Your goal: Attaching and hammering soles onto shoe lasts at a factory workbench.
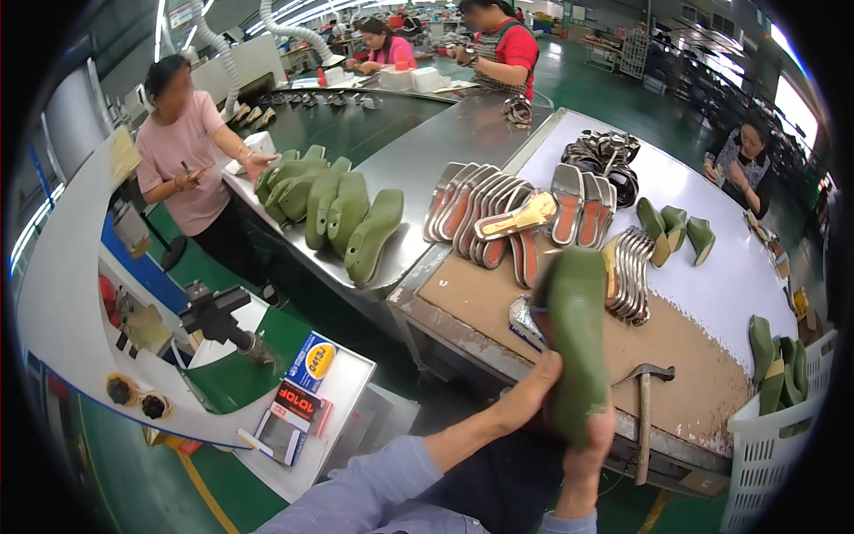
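Note:
A green shoe last is held up lengthwise over the near edge of the worktable, slightly blurred. My left hand grips its left side, the thumb against the edge and the other fingers mostly hidden. Around its lower end my right hand is closed. A dark strip shows along the last's left side, too blurred to name. Just beyond it lie stacked insoles with metallic rims. A silver and blue object, partly covered by the last, lies on the table. To the right of my hands a hammer rests with its handle over the edge.
More green lasts stand on the metal table at left; others lie at right. A white basket holds lasts. Insole rows and sandals cover the far side. A machine ledge carries small boxes. Several people work around.

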Demonstrator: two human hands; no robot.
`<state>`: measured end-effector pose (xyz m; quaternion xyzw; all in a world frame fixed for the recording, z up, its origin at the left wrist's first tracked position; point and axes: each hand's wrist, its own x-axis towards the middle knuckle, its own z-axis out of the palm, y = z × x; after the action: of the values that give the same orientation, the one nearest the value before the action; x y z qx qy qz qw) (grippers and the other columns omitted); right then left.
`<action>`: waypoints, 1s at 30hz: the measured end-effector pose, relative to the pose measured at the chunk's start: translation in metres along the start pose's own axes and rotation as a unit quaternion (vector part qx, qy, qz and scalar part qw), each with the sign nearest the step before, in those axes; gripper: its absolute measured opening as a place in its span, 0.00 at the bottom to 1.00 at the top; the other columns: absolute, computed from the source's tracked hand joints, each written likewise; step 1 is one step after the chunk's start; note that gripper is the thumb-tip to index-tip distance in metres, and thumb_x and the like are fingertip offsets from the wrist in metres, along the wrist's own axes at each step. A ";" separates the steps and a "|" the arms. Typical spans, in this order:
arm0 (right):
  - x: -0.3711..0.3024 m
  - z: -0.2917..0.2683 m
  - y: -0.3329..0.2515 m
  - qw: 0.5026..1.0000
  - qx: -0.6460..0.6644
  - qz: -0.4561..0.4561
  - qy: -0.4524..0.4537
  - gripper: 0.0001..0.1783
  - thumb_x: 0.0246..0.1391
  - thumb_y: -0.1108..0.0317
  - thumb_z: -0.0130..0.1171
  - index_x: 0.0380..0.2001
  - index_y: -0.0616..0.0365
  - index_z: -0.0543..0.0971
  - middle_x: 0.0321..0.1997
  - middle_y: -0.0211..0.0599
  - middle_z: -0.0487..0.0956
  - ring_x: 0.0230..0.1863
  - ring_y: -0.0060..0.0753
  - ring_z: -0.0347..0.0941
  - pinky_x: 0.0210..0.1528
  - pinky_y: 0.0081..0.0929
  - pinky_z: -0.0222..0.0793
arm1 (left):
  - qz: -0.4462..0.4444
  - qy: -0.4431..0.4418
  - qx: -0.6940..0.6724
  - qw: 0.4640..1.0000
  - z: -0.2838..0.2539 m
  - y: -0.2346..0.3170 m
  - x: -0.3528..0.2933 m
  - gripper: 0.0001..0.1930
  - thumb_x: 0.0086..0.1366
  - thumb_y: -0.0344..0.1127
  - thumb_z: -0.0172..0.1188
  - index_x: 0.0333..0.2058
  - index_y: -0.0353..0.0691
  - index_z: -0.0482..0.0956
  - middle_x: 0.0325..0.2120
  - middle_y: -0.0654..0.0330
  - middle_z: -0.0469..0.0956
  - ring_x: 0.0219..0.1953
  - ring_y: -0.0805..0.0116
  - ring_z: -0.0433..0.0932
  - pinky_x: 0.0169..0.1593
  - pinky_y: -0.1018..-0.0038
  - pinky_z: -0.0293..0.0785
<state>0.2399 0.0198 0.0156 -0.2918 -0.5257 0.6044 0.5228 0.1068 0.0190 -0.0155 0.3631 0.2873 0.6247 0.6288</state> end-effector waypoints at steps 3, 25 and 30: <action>-0.020 0.040 0.003 0.985 -0.168 -0.026 -0.043 0.51 0.44 0.41 0.64 0.61 0.69 0.60 0.57 0.48 0.65 0.59 0.41 0.63 0.61 0.35 0.58 | 0.008 0.058 -0.138 0.989 -0.010 0.011 -0.034 0.41 0.65 0.70 0.31 0.61 0.39 0.60 0.55 0.57 0.67 0.57 0.67 0.67 0.60 0.67 0.64; 0.028 0.001 0.012 0.878 -0.406 -0.200 -0.156 0.33 0.40 0.80 0.69 0.47 0.58 0.60 0.50 0.53 0.67 0.49 0.52 0.71 0.49 0.36 0.69 | 0.283 0.086 -0.183 0.938 -0.035 0.102 -0.010 0.26 0.63 0.47 0.56 0.55 0.39 0.64 0.45 0.52 0.74 0.48 0.55 0.75 0.51 0.57 0.73; 0.023 0.009 0.031 0.851 -0.449 -0.195 -0.187 0.33 0.38 0.77 0.71 0.46 0.58 0.62 0.50 0.56 0.68 0.48 0.58 0.70 0.49 0.39 0.69 | 0.218 0.315 -0.082 0.920 -0.086 0.070 -0.037 0.19 0.66 0.36 0.51 0.54 0.37 0.64 0.45 0.49 0.74 0.47 0.56 0.76 0.53 0.61 0.73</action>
<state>0.2156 0.0412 -0.0062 -0.2674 -0.8741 0.2309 0.3335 -0.0062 -0.0128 -0.0110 0.1482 0.3321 0.8499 0.3813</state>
